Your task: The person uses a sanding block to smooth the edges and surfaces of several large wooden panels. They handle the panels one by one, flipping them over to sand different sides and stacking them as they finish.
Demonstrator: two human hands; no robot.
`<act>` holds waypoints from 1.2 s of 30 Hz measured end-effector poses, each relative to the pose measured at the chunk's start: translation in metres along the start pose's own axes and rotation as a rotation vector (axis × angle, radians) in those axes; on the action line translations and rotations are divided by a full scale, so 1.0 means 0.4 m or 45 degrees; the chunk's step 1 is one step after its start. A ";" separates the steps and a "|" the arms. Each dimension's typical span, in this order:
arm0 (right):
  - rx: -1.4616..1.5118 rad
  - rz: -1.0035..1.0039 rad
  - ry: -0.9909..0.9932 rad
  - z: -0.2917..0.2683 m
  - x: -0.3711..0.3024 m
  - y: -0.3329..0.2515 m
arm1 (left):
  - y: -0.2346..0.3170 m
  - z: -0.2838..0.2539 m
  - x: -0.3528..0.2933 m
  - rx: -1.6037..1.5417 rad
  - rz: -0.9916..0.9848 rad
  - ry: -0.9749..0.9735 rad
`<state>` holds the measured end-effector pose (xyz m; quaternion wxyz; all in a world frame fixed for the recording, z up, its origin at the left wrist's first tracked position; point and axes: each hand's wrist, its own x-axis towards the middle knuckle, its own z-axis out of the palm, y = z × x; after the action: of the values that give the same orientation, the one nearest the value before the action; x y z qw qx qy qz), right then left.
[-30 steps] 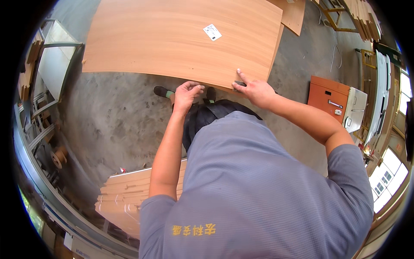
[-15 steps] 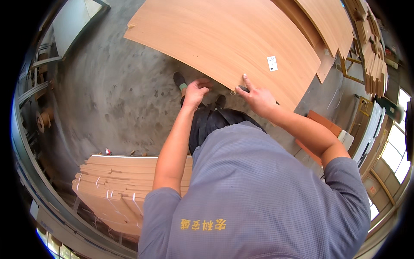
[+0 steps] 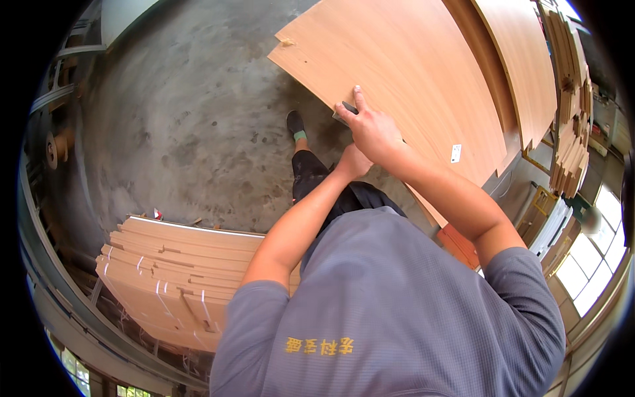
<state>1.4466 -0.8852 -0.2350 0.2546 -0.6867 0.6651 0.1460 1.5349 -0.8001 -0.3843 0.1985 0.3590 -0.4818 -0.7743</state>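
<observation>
A large wood-grain panel (image 3: pixel 397 79) lies in front of me, its near edge slanting toward my body. My right hand (image 3: pixel 376 132) is at that edge, closed round a slim dark hand tool (image 3: pixel 349 108); its index finger reaches out over the face of the panel. The tool's exact kind is hidden by my fingers. Close beside the right wrist, my left hand (image 3: pixel 356 163) is curled like a fist. Its fingertips are out of sight behind the right hand, and whatever they may grip cannot be seen. A small white label (image 3: pixel 456 153) sticks to the panel.
More wood-grain panels (image 3: pixel 519 59) lie at the far right, with stacked boards (image 3: pixel 574 132) beyond. Behind me on the left stands a stack of strapped brown panels (image 3: pixel 178 264). A cable spool (image 3: pixel 58 149) is at the far left, above the grey concrete floor (image 3: pixel 178 132).
My right hand has slid left and farther along the panel's edge with the tool. My left hand has come right and nearer, beside the right wrist. The view has shifted, and my stance has changed.
</observation>
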 end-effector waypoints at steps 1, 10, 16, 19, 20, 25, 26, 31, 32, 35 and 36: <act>0.013 -0.005 0.020 -0.017 0.034 -0.019 | -0.016 0.004 0.006 -0.061 0.104 0.055; 0.061 -0.011 0.075 -0.156 0.293 -0.165 | -0.006 0.015 0.033 -0.027 -0.262 -0.226; 0.582 -0.086 0.833 -0.165 0.314 -0.089 | 0.148 -0.166 0.071 -0.346 -0.457 -0.218; 0.903 0.188 0.830 -0.094 0.141 0.074 | 0.285 -0.422 0.154 -0.075 -0.549 -0.087; 0.922 0.425 0.728 -0.040 0.063 0.152 | 0.309 -0.517 0.184 -0.164 -0.524 0.004; 0.772 1.139 0.794 0.344 -0.446 0.464 | 0.352 -0.837 0.296 -0.317 -0.014 1.208; 0.714 1.364 0.774 0.364 -0.516 0.457 | 0.357 -0.820 0.308 -0.122 -0.096 1.036; 0.850 2.131 0.689 0.687 -0.845 0.515 | 0.508 -0.508 0.292 1.599 -0.076 0.486; 0.906 2.137 0.664 0.721 -0.858 0.518 | 0.536 -0.471 0.287 1.708 -0.030 0.375; 0.968 2.090 0.698 0.763 -0.862 0.502 | 0.477 -0.438 0.238 2.307 0.779 -0.179; 0.988 2.078 0.735 0.773 -0.852 0.507 | 0.463 -0.470 0.224 2.287 0.609 -0.050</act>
<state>1.2643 -0.4281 -0.3386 0.1101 0.1132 0.9792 -0.1277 1.6086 -1.0567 -0.3048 -0.0078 0.2558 -0.9651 -0.0551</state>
